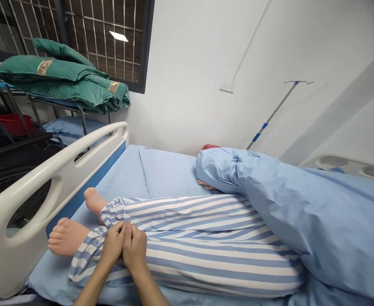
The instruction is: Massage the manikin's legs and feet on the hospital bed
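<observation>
My left hand and my right hand are side by side, thumbs together, on the lower leg of blue-and-white striped trousers. Both are closed, with fingers curled into the cloth; the fingertips are hidden underneath. The trousers clothe a manikin-like figure lying on the bed. Its nearer bare foot is just left of my hands, with the other foot behind it. A light blue quilt covers the upper body, and part of a hand shows from beneath its edge.
The cream footboard rises at the left end of the blue bed sheet. Past it are a black wheelchair, a red bucket and folded green quilts on a rack. An IV pole stands by the wall.
</observation>
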A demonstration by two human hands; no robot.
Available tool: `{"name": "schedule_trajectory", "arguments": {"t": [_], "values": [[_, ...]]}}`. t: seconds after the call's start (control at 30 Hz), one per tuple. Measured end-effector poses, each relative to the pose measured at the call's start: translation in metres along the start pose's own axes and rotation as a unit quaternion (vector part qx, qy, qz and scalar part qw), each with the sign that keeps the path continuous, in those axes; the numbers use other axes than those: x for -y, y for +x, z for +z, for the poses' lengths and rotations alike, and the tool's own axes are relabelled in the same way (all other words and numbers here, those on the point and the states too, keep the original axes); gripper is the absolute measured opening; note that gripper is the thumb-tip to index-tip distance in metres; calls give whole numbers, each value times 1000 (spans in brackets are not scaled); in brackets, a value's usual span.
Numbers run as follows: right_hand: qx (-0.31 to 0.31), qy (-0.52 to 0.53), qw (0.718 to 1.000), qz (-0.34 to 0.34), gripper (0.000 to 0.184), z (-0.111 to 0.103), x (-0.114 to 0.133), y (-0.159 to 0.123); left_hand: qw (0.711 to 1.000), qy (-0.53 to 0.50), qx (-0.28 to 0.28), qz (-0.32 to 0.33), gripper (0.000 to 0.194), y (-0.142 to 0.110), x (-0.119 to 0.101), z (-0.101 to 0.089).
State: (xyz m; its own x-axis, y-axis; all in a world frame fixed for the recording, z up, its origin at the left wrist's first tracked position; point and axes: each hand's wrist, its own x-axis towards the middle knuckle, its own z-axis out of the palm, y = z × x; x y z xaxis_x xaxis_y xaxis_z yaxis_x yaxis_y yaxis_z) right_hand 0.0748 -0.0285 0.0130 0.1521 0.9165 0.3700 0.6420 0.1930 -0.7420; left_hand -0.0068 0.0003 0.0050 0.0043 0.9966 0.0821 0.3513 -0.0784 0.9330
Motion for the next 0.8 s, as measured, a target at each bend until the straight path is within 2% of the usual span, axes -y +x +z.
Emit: {"name": "schedule_trajectory", "arguments": {"t": [0.13,0.2,0.27,0.37,0.43,0.5,0.6,0.7,0.8], "values": [[-25,38,999,19,44,2,0,2,996,-2,92,-16,40,6,-28,-17],[-33,51,998,30,46,2,-1,4,996,6,88,-16,43,5,-41,-25],[-36,57,997,41,46,2,-2,5,998,10,65,-14,44,3,-45,-27],[-38,70,995,56,45,2,-3,5,996,82,23,8,42,-4,-27,-17],[-37,77,994,63,43,3,-4,5,986,167,-7,22,34,-8,-7,-8],[-36,77,994,66,41,5,-5,5,962,270,-27,21,29,-10,9,-1],[-48,65,995,61,43,7,-5,7,919,395,5,10,34,-6,15,-1],[-53,26,997,47,46,0,1,11,912,404,67,0,37,1,10,-7],[-30,-21,999,2,44,-19,13,13,897,429,108,10,37,6,11,-10]]}}
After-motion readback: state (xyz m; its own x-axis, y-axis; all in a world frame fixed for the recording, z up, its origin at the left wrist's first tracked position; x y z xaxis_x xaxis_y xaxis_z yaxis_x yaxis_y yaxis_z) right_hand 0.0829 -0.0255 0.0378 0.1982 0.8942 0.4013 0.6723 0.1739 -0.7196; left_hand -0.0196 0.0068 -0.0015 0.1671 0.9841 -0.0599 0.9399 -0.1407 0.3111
